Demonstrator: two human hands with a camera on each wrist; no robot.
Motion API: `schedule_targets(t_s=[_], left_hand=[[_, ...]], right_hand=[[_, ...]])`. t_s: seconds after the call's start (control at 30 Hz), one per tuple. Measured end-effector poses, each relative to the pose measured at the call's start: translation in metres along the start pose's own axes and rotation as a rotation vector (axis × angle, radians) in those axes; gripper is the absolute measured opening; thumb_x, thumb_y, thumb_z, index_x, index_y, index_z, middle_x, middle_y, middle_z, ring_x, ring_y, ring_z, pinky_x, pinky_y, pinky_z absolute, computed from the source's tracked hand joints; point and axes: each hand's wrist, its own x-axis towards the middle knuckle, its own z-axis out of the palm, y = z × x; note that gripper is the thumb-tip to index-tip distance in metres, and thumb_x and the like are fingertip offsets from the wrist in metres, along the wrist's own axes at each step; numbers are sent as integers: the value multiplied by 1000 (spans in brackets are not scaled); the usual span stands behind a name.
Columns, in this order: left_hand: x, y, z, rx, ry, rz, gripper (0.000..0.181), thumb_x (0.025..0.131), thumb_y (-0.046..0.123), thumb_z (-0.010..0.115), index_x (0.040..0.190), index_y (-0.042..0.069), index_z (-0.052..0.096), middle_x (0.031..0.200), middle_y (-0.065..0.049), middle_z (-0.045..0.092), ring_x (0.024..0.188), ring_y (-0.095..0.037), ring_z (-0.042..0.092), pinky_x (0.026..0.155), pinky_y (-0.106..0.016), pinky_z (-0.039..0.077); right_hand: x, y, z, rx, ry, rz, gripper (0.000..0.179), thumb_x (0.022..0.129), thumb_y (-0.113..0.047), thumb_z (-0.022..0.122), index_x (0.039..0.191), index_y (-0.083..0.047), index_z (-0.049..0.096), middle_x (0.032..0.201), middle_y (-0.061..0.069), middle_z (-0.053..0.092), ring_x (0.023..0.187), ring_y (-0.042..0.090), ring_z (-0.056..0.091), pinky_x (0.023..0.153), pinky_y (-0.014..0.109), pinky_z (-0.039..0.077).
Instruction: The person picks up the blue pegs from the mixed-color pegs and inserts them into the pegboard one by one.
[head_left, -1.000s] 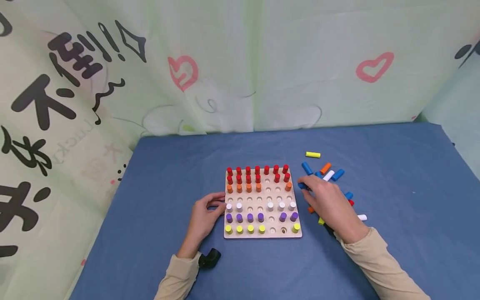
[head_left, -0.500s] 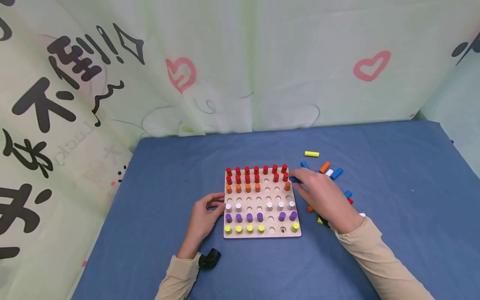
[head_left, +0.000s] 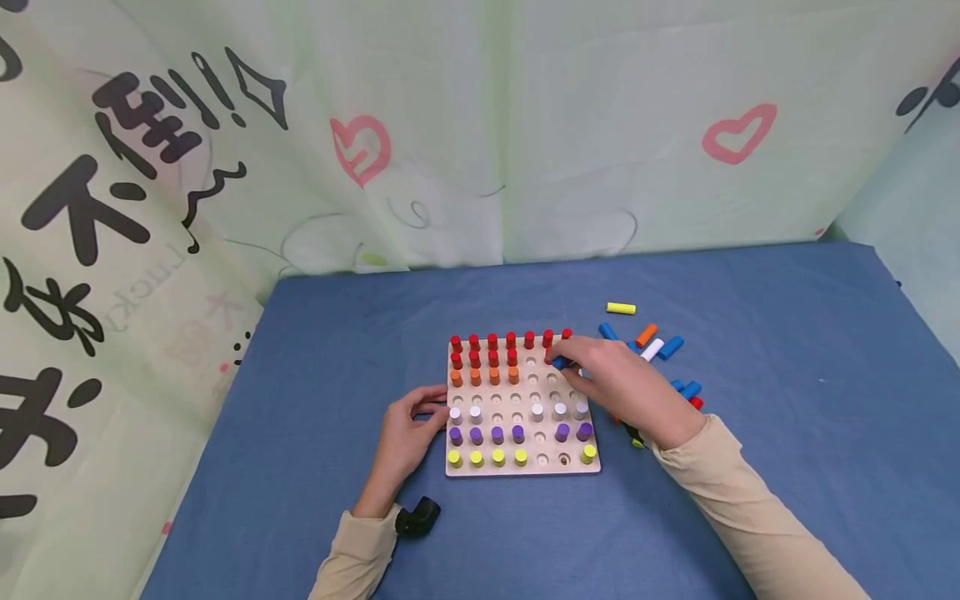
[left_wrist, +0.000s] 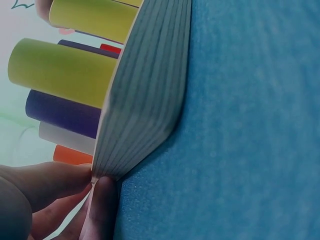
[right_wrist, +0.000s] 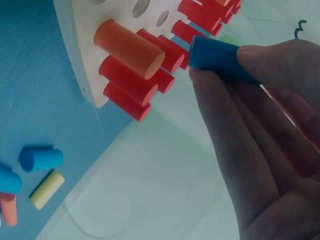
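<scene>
A square wooden pegboard (head_left: 487, 475) lies on the table with coloured pegs upright in rows: red at the far side, then orange, white, purple and yellow at the near side. My left hand (head_left: 408, 429) pinches the board's left edge between thumb and finger, beside a white peg. Over the far right part of the board is my right hand (head_left: 626, 383), holding a blue peg (right_wrist: 220, 57) between thumb and fingertips. The right wrist view has this peg above the board, close to the red pegs (right_wrist: 127, 82) and an orange peg (right_wrist: 130, 47). The hand covers some right-hand pegs in the head view.
Loose pegs lie right of the board, among them a yellow one (head_left: 621, 308), an orange one (head_left: 647, 335), a white one (head_left: 652, 349) and several blue ones (head_left: 671, 347). A blue cloth (head_left: 337, 333) covers the table, with a printed curtain (head_left: 450, 167) behind it.
My right hand has carried the blue peg leftward from beside the loose pegs to over the board's far right part. The left hand has stayed at the board's left edge.
</scene>
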Motion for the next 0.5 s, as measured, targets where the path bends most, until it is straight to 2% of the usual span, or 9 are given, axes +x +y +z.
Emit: schedule_targets(t_s=[0.13,0.37,0.5], left_hand=[[-1,1,-1,-12,-2,2,31,92,9,70,123,6,68,115,-10,70,95,-20,67,76,-28,57],[-1,3,-2,-21,-6,3,31,92,9,70,123,5,68,115,-11,71,95,-21,67,77,-33,58],[-1,3,-2,-23,-9,-7,31,92,9,69,123,6,68,116,-11,70,95,-21,67,78,-33,58]], right_hand=[[5,-1,1,38,-23,-23,29,83,0,77,111,-4,71,100,6,71,80,13,64,74,33,58],[14,-2,-1,115,-41,-123,22,86,4,70,108,-3,70,101,8,72,84,15,70,76,35,59],[19,-5,-2,107,-57,-146,19,88,4,68,106,-3,69,100,8,71,84,15,69,75,33,58]])
